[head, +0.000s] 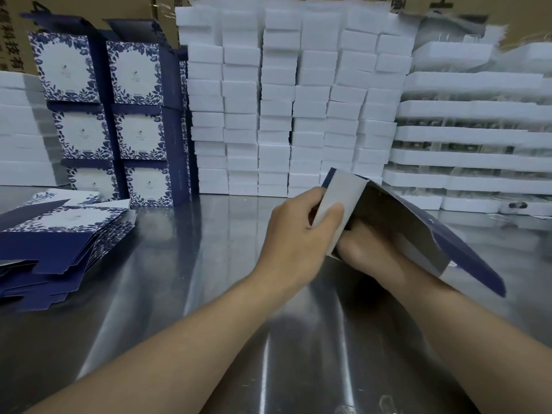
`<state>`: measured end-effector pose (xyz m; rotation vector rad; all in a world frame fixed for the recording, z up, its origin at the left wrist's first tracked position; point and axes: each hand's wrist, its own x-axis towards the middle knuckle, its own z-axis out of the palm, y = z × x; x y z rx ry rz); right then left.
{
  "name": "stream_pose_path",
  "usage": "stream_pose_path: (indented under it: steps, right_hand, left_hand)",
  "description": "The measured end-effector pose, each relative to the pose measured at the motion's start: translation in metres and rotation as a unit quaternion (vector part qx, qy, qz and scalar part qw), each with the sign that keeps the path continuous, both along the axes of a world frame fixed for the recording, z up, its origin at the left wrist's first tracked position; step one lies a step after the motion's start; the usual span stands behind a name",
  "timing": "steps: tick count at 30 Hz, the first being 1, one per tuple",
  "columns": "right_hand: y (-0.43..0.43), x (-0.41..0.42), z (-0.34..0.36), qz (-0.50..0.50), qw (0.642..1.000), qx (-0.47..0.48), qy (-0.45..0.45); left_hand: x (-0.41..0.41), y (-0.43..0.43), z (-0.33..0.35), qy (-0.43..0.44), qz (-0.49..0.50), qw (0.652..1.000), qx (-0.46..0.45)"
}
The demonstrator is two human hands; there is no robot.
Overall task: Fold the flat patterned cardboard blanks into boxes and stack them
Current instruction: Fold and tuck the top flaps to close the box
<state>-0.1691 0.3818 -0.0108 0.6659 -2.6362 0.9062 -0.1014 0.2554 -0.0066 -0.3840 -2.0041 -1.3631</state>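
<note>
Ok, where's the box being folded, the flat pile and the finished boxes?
box being folded [394,228], head view, grey inside panel.
flat pile [59,231], head view, top blank.
finished boxes [136,135], head view, middle box's front.

Shiny steel table [185,264], stacked white foam blocks [277,115], white foam trays [478,135], brown cartons [18,40] behind

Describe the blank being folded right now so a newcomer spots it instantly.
On the steel table, in front of the wall of white foam blocks, look just right of centre. There the left hand pinches the half-opened blank: unlike the flat blanks piled far left, it is raised, showing its plain inside.
</note>
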Motion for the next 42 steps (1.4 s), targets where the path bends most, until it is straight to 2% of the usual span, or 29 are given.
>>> stream_pose_path:
  steps: [2,5,8,10,12,17,23,26,30,35,38,40,42]
  right_hand:
    - [0.002,-0.005,-0.002,-0.021,1.0,0.004,-0.014]
    - [0.0,-0.011,-0.004,-0.079,0.996,-0.022,0.022]
    - [-0.007,-0.005,0.006,-0.097,0.983,-0.146,0.059]
    - [-0.012,0.001,0.011,-0.07,0.965,-0.239,0.087]
    - [-0.015,0.01,0.013,-0.028,0.95,-0.293,0.106]
    - [-0.021,0.026,0.011,0.076,0.928,-0.357,0.077]
    - [-0.023,0.029,0.01,0.113,0.934,-0.333,0.057]
    - [-0.023,0.03,0.007,0.138,0.956,-0.257,0.032]
    - [-0.02,0.027,0.01,0.195,0.949,-0.247,0.006]
    - [-0.022,0.023,0.002,0.161,0.959,-0.214,0.09]
    - [-0.022,0.016,-0.004,0.107,0.967,-0.153,0.175]
    - [-0.025,0.013,-0.007,0.083,0.971,-0.128,0.184]
    - [-0.026,0.014,-0.006,0.076,0.968,-0.145,0.19]
  left_hand:
    - [0.001,0.001,-0.002,0.002,-0.009,1.0,0.004]
    - [-0.002,-0.005,-0.003,0.018,0.021,0.999,0.023]
    - [-0.007,-0.013,-0.003,0.01,0.057,0.997,0.046]
    - [-0.008,-0.016,-0.004,-0.001,0.077,0.996,0.052]
    - [-0.01,-0.018,-0.004,-0.012,0.074,0.996,0.051]
    - [-0.01,-0.011,-0.002,-0.035,-0.044,0.99,0.131]
    - [-0.01,-0.014,0.002,-0.093,-0.09,0.967,0.22]
    - [-0.014,-0.019,0.001,-0.121,-0.101,0.964,0.216]
    - [-0.016,-0.023,-0.002,-0.15,-0.086,0.956,0.237]
    - [-0.016,-0.025,0.001,-0.195,-0.077,0.927,0.312]
    - [-0.016,-0.029,0.002,-0.184,-0.075,0.916,0.35]
    - [-0.017,-0.031,-0.001,-0.172,-0.079,0.904,0.382]
    - [-0.02,-0.034,-0.006,-0.161,-0.057,0.908,0.382]
